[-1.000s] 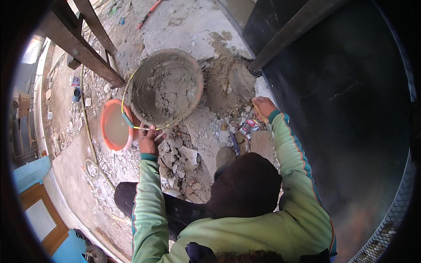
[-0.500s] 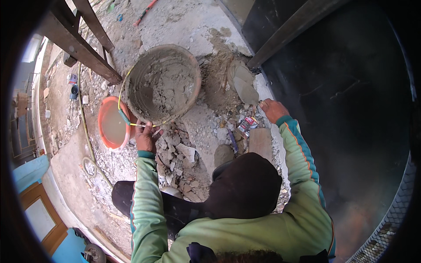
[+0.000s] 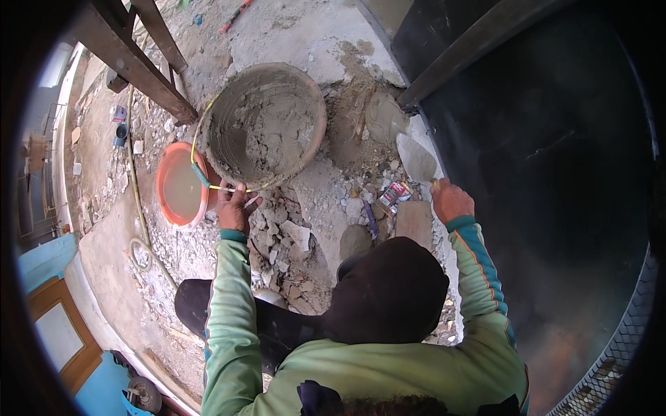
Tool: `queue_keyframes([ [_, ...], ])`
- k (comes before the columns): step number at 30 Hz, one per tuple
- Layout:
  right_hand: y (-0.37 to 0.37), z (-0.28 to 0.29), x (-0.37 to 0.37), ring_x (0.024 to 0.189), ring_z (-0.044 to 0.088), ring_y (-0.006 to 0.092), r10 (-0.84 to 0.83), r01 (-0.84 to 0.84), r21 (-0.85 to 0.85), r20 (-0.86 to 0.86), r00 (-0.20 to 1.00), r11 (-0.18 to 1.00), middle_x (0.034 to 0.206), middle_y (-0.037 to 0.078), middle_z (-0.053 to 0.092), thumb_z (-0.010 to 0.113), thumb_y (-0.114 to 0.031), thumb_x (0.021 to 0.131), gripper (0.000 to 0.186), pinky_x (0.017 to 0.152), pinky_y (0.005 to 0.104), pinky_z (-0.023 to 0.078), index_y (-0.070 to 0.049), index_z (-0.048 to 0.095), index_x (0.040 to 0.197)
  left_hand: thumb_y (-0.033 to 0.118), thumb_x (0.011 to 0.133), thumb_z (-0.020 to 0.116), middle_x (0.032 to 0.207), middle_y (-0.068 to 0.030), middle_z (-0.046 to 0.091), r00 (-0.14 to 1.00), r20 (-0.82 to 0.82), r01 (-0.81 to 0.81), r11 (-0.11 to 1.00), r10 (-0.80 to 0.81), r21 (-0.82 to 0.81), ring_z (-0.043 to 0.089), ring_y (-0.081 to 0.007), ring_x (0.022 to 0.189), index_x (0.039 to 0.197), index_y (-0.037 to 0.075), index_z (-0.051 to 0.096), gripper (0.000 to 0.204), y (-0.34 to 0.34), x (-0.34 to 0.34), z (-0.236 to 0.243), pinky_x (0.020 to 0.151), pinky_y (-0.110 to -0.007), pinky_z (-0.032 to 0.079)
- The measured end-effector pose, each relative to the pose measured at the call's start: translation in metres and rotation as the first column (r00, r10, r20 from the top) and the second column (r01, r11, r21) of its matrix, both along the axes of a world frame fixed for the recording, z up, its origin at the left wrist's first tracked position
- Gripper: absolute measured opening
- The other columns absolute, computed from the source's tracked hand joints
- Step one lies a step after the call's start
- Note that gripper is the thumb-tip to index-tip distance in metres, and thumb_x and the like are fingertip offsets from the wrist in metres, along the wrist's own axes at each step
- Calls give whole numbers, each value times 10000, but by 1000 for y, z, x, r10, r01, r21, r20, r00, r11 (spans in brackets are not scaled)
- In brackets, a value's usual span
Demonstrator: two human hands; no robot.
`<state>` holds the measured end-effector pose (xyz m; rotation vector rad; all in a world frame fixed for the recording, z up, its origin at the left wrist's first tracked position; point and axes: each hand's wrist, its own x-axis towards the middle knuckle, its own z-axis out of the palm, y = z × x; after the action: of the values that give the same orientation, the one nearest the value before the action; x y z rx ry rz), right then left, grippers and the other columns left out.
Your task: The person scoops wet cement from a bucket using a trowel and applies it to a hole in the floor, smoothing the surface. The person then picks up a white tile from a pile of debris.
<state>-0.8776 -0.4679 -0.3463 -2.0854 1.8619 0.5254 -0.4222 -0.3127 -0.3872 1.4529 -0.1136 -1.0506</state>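
Note:
My left hand (image 3: 234,208) grips the near rim of a round basin (image 3: 320,118), fingers over a yellow-green cord (image 3: 193,149) with a teal sleeve. Grey wet mortar (image 3: 270,128) fills much of the basin. On the right, my right hand (image 3: 453,202) is closed around the handle of a trowel (image 3: 417,158). Its broad grey blade points away from me, low beside the dark panel's foot. Just past the blade lies a smear of wet mortar (image 3: 385,119).
An orange bucket (image 3: 164,201) of cloudy water stands left of the basin. Rubble (image 3: 284,256) lies in front of me, with a red packet (image 3: 394,194) and a flat block (image 3: 414,220) near my right arm. Wooden legs (image 3: 142,66) rise far left; a dark panel (image 3: 541,173) walls the right.
The trowel has come off the mortar smear toward me and slightly right, with my right hand drawing back. My left hand stays at the basin rim. The view has shifted a little.

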Motion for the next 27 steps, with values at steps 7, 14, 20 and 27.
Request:
queue_keyframes([
  [7, -47, -54, 32, 989, 658, 409, -62, 64, -26, 101, 993, 998, 1002, 228, 693, 542, -395, 944, 383, 862, 519, 506, -61, 567, 1131, 114, 925, 664, 1094, -76, 558, 1000, -8, 28, 1000, -28, -6, 632, -213, 861, 1478, 96, 321, 651, 1, -2, -18, 736, -409, 600],
  [14, -3, 1, -25, 992, 653, 408, -2, 3, 24, -59, 998, 1000, 1001, 214, 688, 564, -372, 932, 356, 850, 519, 507, -82, 567, 1139, 84, 907, 669, 1029, -51, 572, 998, 61, -7, 1000, 7, 3, 635, -187, 870, 1466, 78, 351, 644, 4, -5, -4, 704, -365, 601],
  [20, -8, 105, 68, 896, 656, 418, 333, -222, -328, 333, 882, 918, 1000, 193, 666, 600, -270, 907, 277, 767, 525, 510, -74, 547, 1096, 54, 890, 684, 965, -36, 568, 978, 201, 88, 984, -56, -152, 588, -121, 834, 1473, -64, 302, 707, -5, -43, 4, 702, -279, 532],
  [27, -100, 86, 229, 911, 667, 406, 662, -662, -6, -20, 750, 750, 1028, 220, 680, 602, -259, 868, 290, 779, 504, 533, -56, 660, 1066, 69, 889, 690, 941, -35, 575, 944, 327, 33, 970, 48, -240, 565, -104, 840, 1482, -79, 288, 732, -22, -84, 0, 753, -244, 486],
])
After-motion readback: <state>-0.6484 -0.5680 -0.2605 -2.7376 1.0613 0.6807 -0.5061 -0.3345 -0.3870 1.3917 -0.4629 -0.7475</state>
